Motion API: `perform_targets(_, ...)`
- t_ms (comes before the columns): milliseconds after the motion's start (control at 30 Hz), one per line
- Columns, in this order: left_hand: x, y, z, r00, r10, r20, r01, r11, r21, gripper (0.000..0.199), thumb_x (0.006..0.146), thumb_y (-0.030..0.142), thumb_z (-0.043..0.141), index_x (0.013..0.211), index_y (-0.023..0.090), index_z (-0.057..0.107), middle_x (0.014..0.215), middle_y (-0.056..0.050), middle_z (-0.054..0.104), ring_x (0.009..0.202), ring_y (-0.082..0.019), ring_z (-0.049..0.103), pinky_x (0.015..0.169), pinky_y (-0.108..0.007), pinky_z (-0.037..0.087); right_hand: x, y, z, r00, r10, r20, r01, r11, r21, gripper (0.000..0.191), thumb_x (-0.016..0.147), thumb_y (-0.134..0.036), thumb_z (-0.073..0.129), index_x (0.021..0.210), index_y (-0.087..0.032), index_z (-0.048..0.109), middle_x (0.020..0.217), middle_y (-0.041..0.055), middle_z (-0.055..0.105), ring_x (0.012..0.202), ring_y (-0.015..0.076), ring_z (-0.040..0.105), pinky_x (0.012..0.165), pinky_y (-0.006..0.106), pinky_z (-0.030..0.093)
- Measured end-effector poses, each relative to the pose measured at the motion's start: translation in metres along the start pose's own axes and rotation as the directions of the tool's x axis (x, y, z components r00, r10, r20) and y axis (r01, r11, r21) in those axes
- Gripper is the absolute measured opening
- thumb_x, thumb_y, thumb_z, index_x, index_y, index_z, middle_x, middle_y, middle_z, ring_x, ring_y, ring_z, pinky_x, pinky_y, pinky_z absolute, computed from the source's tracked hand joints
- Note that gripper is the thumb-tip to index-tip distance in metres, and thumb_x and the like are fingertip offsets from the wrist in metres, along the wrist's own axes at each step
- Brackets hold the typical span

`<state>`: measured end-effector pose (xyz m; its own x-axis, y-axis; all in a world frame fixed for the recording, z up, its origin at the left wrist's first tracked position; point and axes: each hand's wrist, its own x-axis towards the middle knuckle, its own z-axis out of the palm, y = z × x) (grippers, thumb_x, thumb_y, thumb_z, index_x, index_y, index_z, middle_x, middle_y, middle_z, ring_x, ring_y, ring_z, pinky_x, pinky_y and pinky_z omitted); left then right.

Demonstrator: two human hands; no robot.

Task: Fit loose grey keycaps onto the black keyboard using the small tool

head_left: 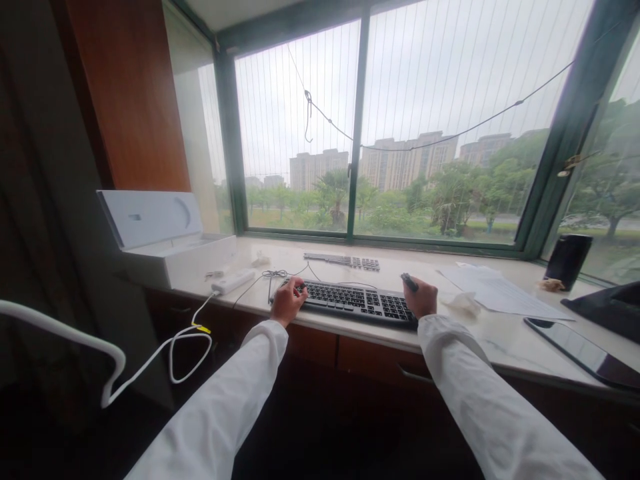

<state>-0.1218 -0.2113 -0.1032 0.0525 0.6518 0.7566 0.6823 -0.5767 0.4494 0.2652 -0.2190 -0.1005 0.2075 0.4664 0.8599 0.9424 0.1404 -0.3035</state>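
Note:
A black keyboard (pixel 350 301) lies on the white counter, its keys facing up. My left hand (pixel 289 301) is at its left end, thumb and fingers pinched together around something small and dark that I cannot make out. At the keyboard's right end, my right hand (pixel 423 299) is closed around a small black object (pixel 409 282), which sticks up from the fist; its kind is unclear. Behind the keyboard, loose grey keycaps (pixel 343 260) appear laid out in rows. A thin black cable (pixel 275 273) lies coiled near my left hand.
On the left stand an open white box (pixel 175 257) and a white power strip (pixel 233 281) with a cord hanging off the edge. To the right are papers (pixel 505 290), a crumpled tissue (pixel 463 303), a phone or tablet (pixel 585 350), a dark cylinder (pixel 569 260) and dark fabric (pixel 610 303).

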Motion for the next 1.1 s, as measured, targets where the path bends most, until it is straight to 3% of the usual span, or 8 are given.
perform_targets(100,-0.001,0.002,0.000,1.000,0.012,-0.006,-0.012,1.000,-0.003,0.015,0.083,0.027,0.058,0.098,0.023,0.057,0.094,0.000,0.070,0.062,-0.013,0.063,0.068,-0.028,0.050,0.004,-0.003,-0.003,1.000,-0.001,0.000,0.001,0.999,0.047,0.045,0.091,-0.045,0.041,0.057,-0.019,0.055,0.053,0.0053,0.059,0.049,0.0144,0.047,0.056,0.027,0.030)
perform_targets(200,-0.002,0.003,0.000,1.000,0.008,-0.025,-0.008,1.000,-0.001,0.015,0.084,0.027,0.058,0.098,0.023,0.056,0.091,0.001,0.069,0.062,-0.013,0.063,0.068,-0.027,0.049,0.015,-0.006,-0.002,0.992,-0.090,0.091,0.082,0.992,0.091,0.042,0.091,-0.042,0.042,0.059,-0.019,0.057,0.055,0.0053,0.061,0.050,0.0144,0.050,0.056,0.027,0.030)
perform_targets(300,-0.002,0.004,0.000,0.999,-0.001,-0.037,0.001,1.000,-0.008,0.016,0.084,0.028,0.058,0.099,0.023,0.056,0.090,0.002,0.069,0.060,-0.012,0.062,0.068,-0.027,0.049,0.031,-0.010,0.001,0.950,-0.222,0.218,0.204,0.974,0.102,0.038,0.091,-0.040,0.044,0.064,-0.020,0.063,0.061,0.0065,0.067,0.054,0.0160,0.057,0.057,0.027,0.030)
perform_targets(400,-0.002,0.005,0.000,0.999,-0.004,-0.038,0.003,1.000,-0.020,0.015,0.084,0.028,0.058,0.098,0.023,0.056,0.087,0.002,0.068,0.060,-0.012,0.062,0.067,-0.027,0.050,0.049,-0.013,0.008,0.925,-0.275,0.263,0.264,0.962,0.078,0.036,0.090,-0.039,0.045,0.068,-0.021,0.067,0.065,0.0077,0.069,0.057,0.0178,0.061,0.058,0.027,0.031)
perform_targets(633,0.001,0.004,-0.007,1.000,0.002,-0.014,-0.004,0.989,-0.149,0.012,0.081,0.023,0.060,0.093,0.022,0.057,0.086,0.002,0.069,0.064,-0.010,0.064,0.065,-0.022,0.053,0.058,0.007,0.036,0.985,-0.139,0.106,0.143,0.990,-0.023,0.038,0.090,-0.038,0.042,0.068,-0.019,0.067,0.061,0.0088,0.067,0.055,0.0186,0.058,0.056,0.027,0.029)
perform_targets(867,0.003,0.003,-0.012,0.997,-0.076,0.009,0.076,0.968,-0.239,0.014,0.082,0.028,0.060,0.094,0.021,0.057,0.088,0.001,0.070,0.063,-0.010,0.064,0.061,-0.021,0.055,0.053,0.018,0.050,0.958,-0.148,0.247,0.168,0.984,-0.061,0.033,0.089,-0.039,0.046,0.075,-0.021,0.071,0.066,0.0080,0.070,0.057,0.0193,0.060,0.056,0.028,0.026)
perform_targets(1000,0.001,0.003,-0.008,0.981,-0.143,-0.134,0.131,0.987,-0.095,0.017,0.081,0.032,0.062,0.095,0.022,0.060,0.079,0.002,0.069,0.060,-0.011,0.064,0.061,-0.022,0.053,0.052,0.015,0.047,0.939,-0.159,0.305,0.178,0.983,-0.036,0.034,0.090,-0.040,0.045,0.078,-0.022,0.072,0.069,0.0079,0.071,0.061,0.0204,0.063,0.058,0.028,0.028)
perform_targets(1100,-0.001,0.006,-0.006,0.975,-0.119,-0.190,0.126,0.992,0.025,0.019,0.082,0.034,0.062,0.096,0.022,0.061,0.082,0.002,0.070,0.058,-0.011,0.063,0.063,-0.024,0.052,0.048,0.017,0.044,0.933,-0.134,0.334,0.162,0.985,-0.055,0.035,0.090,-0.039,0.044,0.076,-0.022,0.072,0.072,0.0076,0.072,0.063,0.0205,0.064,0.058,0.028,0.028)
